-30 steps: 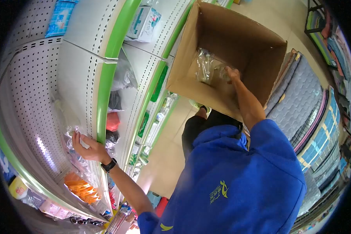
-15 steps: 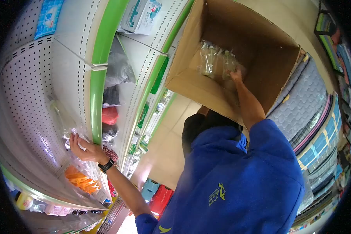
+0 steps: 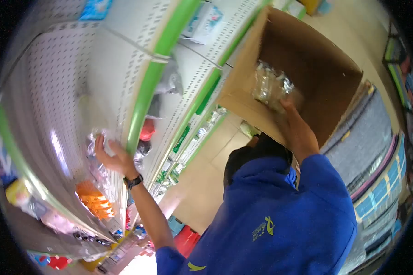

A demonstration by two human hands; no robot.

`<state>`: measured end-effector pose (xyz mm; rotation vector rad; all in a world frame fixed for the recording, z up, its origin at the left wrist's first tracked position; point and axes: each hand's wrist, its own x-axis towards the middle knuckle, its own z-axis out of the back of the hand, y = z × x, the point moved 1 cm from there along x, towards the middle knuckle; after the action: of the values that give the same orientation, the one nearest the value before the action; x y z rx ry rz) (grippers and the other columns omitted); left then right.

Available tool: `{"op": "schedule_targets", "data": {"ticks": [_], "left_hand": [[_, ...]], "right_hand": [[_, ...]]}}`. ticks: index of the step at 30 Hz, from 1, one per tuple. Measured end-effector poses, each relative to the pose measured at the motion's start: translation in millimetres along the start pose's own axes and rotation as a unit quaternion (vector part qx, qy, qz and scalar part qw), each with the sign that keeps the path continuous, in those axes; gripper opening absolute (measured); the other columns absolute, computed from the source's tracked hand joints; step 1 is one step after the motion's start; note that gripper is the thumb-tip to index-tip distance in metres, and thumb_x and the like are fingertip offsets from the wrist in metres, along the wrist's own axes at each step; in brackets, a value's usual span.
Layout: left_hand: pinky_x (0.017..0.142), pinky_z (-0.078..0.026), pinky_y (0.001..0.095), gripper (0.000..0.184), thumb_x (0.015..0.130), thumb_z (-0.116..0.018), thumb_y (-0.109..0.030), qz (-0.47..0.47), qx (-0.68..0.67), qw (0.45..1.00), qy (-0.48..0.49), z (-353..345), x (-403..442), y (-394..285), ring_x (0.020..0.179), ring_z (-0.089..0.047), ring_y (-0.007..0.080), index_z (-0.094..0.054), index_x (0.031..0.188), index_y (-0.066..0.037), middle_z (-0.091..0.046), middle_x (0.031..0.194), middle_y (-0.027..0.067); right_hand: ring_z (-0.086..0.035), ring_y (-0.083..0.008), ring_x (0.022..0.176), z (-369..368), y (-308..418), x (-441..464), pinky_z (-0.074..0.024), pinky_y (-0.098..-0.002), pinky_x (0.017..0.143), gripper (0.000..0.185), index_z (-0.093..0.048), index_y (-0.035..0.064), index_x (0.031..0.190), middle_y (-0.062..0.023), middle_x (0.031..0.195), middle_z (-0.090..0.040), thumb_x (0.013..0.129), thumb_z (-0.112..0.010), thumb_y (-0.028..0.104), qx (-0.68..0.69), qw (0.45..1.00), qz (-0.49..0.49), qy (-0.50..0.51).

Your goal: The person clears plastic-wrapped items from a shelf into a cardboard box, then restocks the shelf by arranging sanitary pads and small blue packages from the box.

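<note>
Lying at far left among the shelves: one orange pack. Next, some crinkled clear plastic, contents blurred, by my left hand; fingers loosely apart, nothing seen held, contact uncertain. On that wrist, one dark watch.

One cardboard box, open-topped. Inside, toward its left wall: one clear packet, contents seemingly bottle-shaped; just right of it, one shiny packet, at the fingers of my right hand. Blur keeps me from telling whether that grip is closed. I judge both packets light, firm within, slick and crackly without, perhaps easily dented; best held around the body, not by loose film.

Far right: folded quilts, stacked.

Markings, left to right: blue packet, nothing legible; white carton, coloured print, too blurred to read; my blue shirt, yellow-green emblem, lettering too small. No brand readable.
</note>
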<state>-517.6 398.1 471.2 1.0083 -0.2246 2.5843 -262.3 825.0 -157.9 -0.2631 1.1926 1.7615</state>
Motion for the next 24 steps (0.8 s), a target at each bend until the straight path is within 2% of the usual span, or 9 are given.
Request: {"op": "schedule_targets", "data": {"ticks": [2,4,6,7,8,10,12,14,24], "left_hand": [[0.104,-0.044,0.0458,0.049,0.090,-0.068,-0.017,0.016,0.011,1.000,-0.002,4,0,1,0.120,-0.060,0.0358,-0.058,0.133,0.005,-0.063,0.130,0.0221],[0.107,-0.041,0.0456,0.064,0.087,-0.070,-0.014,0.032,-0.028,0.999,-0.027,7,6,-4,0.126,-0.055,0.0357,-0.047,0.144,0.004,-0.057,0.137,0.0231],[0.107,-0.040,0.0467,0.069,0.087,-0.072,-0.015,0.063,-0.060,0.994,-0.059,10,9,-5,0.127,-0.053,0.0373,-0.044,0.147,0.004,-0.056,0.139,0.0233],[0.107,-0.040,0.0472,0.072,0.086,-0.073,-0.016,0.076,-0.081,0.991,-0.071,12,10,-4,0.127,-0.053,0.0380,-0.042,0.149,0.004,-0.055,0.140,0.0234],[0.107,-0.040,0.0480,0.073,0.086,-0.074,-0.016,0.074,-0.053,0.994,-0.061,12,11,-1,0.128,-0.052,0.0389,-0.043,0.148,0.003,-0.055,0.141,0.0232],[0.107,-0.039,0.0497,0.074,0.084,-0.076,-0.017,0.071,-0.001,0.997,-0.036,13,11,3,0.128,-0.051,0.0405,-0.043,0.148,0.003,-0.054,0.143,0.0227],[0.107,-0.039,0.0515,0.077,0.080,-0.080,-0.020,0.058,0.008,0.998,-0.019,16,16,4,0.126,-0.051,0.0420,-0.046,0.146,-0.002,-0.054,0.142,0.0213],[0.105,-0.041,0.0513,0.078,0.078,-0.082,-0.021,0.056,0.036,0.998,-0.017,16,22,2,0.126,-0.052,0.0413,-0.047,0.146,-0.004,-0.054,0.142,0.0208],[0.099,-0.047,0.0484,0.065,0.072,-0.084,-0.018,0.120,-0.027,0.992,-0.020,11,52,0,0.121,-0.056,0.0389,-0.057,0.131,-0.010,-0.060,0.130,0.0155]], "right_hand": [[-0.062,-0.0248,0.065,-1,4,15,-0.0489,-0.0406,0.057,0.033,-0.066,-0.0010,0.114,-0.0140,0.076,-0.064,0.086,-0.069,0.016,-0.029,0.999,0.029,-0.011],[-0.058,-0.0183,0.058,-9,3,34,-0.0479,-0.0363,0.051,0.028,-0.066,0.0000,0.113,-0.0083,0.071,-0.059,0.088,-0.066,0.012,0.086,0.996,0.036,-0.010],[-0.056,-0.0162,0.059,31,67,-10,-0.0483,-0.0342,0.051,0.023,-0.064,0.0011,0.112,-0.0049,0.073,-0.060,0.090,-0.063,0.009,0.186,0.980,-0.006,0.073],[-0.059,-0.0175,0.060,42,94,-27,-0.0503,-0.0344,0.053,0.018,-0.066,0.0008,0.103,-0.0066,0.073,-0.061,0.089,-0.062,0.011,0.207,0.976,-0.011,0.073],[-0.062,-0.0188,0.061,51,115,-41,-0.0522,-0.0345,0.054,0.016,-0.068,0.0004,0.094,-0.0082,0.072,-0.063,0.088,-0.062,0.014,0.228,0.971,-0.017,0.072],[-0.062,-0.0164,0.065,69,142,-58,-0.0531,-0.0327,0.055,0.024,-0.064,-0.0002,0.113,-0.0060,0.079,-0.064,0.094,-0.061,0.013,0.257,0.955,0.002,0.145],[-0.066,-0.0183,0.070,78,153,-60,-0.0560,-0.0341,0.060,0.029,-0.063,-0.0013,0.119,-0.0080,0.086,-0.068,0.095,-0.061,0.015,0.278,0.932,0.060,0.223],[-0.069,-0.0198,0.075,104,206,-123,-0.0572,-0.0357,0.065,0.032,-0.061,-0.0015,0.122,-0.0092,0.093,-0.070,0.096,-0.061,0.016,0.281,0.945,0.062,0.156],[-0.070,-0.0212,0.098,144,345,-287,-0.0546,-0.0339,0.083,0.034,-0.061,-0.0031,0.127,-0.0131,0.108,-0.072,0.100,-0.062,0.018,0.253,0.903,0.229,0.260]]}}
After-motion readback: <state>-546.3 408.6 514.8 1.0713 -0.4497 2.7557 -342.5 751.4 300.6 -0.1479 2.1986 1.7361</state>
